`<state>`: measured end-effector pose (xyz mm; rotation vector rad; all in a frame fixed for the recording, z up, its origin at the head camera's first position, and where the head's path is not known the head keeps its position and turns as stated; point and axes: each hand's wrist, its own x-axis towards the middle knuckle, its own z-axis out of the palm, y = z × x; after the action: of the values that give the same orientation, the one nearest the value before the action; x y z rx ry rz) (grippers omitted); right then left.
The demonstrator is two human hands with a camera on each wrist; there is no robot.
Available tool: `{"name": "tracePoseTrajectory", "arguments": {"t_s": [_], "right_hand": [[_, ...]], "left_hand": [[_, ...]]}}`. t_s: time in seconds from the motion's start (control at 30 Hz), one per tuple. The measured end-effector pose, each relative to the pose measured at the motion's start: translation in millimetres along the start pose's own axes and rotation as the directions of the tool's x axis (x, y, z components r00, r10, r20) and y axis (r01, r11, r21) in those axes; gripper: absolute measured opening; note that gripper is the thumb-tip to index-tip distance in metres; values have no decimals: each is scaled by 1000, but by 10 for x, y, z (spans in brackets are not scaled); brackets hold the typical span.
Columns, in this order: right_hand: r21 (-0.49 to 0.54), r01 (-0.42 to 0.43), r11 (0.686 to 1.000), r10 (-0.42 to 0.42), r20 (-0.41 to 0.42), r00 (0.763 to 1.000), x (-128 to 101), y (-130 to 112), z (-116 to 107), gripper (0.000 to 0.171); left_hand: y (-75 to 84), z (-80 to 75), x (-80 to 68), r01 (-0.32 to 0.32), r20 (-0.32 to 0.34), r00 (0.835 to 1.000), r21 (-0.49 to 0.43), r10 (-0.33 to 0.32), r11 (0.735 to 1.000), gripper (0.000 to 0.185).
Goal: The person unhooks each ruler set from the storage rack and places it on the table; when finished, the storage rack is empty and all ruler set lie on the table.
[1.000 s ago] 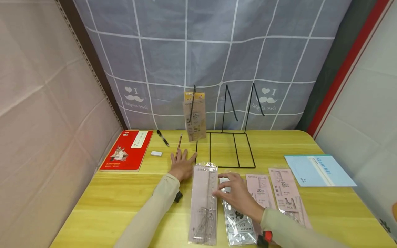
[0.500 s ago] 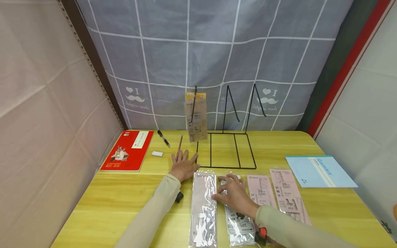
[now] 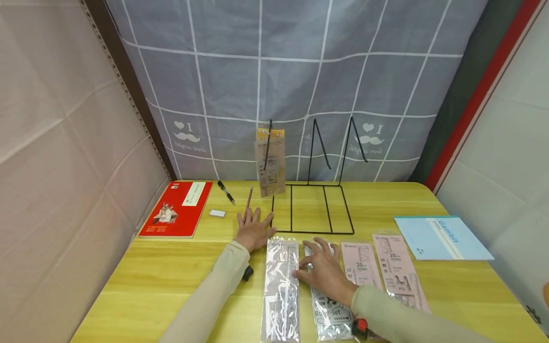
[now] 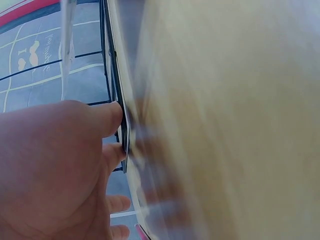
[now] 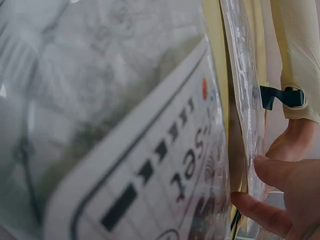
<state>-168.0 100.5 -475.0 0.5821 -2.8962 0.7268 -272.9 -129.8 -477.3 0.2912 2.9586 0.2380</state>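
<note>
My left hand (image 3: 254,232) rests on the table with its fingers spread, at the rack's left front corner and over the near end of a pencil (image 3: 249,197). In the left wrist view its thumb and a finger meet the black wire. My right hand (image 3: 323,269) bends over two clear ruler-set packets. Its thumb touches the right edge of the left packet (image 3: 280,286), while the other fingers lie apart over the top of the "Ruler-set" packet (image 3: 332,317). The right wrist view shows that thumb against the left packet (image 5: 245,100), with a finger beside its edge.
A black wire rack (image 3: 310,232) stands behind the hands; a packet (image 3: 271,178) hangs on its left hook. Two pink ruler packets (image 3: 361,267) lie right, near a blue notebook (image 3: 443,238). At left are a red notebook (image 3: 176,209), an eraser (image 3: 217,213) and a pen (image 3: 226,192).
The left packet has shifted slightly toward the near edge and its glare has changed. My right hand's fingers have spread a little. The left hand has stayed in place.
</note>
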Motion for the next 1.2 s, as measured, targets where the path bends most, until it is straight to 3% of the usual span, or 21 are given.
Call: {"name": "tracePoseTrajectory", "arguments": {"t_s": [0.4, 0.67, 0.8, 0.93, 1.07, 1.2], "right_hand": [[-115, 91, 989, -101, -82, 991, -30, 2, 16, 37], [-95, 52, 994, -61, -102, 993, 63, 76, -179, 38], [-39, -5, 999, -1, -141, 990, 238, 368, -483, 41], [11, -52, 999, 53, -140, 989, 427, 823, -806, 42], [25, -104, 994, 105, -58, 993, 519, 1249, -977, 48], [2, -113, 994, 113, 36, 993, 525, 1519, -992, 55]], "left_hand": [[2, -16, -7, -14, -14, 1000, -17, 13, 1000, 58], [14, -39, -17, -5, 11, 1000, -7, 5, 1000, 58], [15, -47, -2, -1, 16, 1000, -3, 1, 1000, 59], [12, -55, -2, 0, 10, 1000, 14, 0, 1000, 58], [16, -60, -2, -4, 8, 1000, 14, 4, 1000, 58], [30, -53, -6, -1, 18, 1000, 7, 1, 1000, 58]]}}
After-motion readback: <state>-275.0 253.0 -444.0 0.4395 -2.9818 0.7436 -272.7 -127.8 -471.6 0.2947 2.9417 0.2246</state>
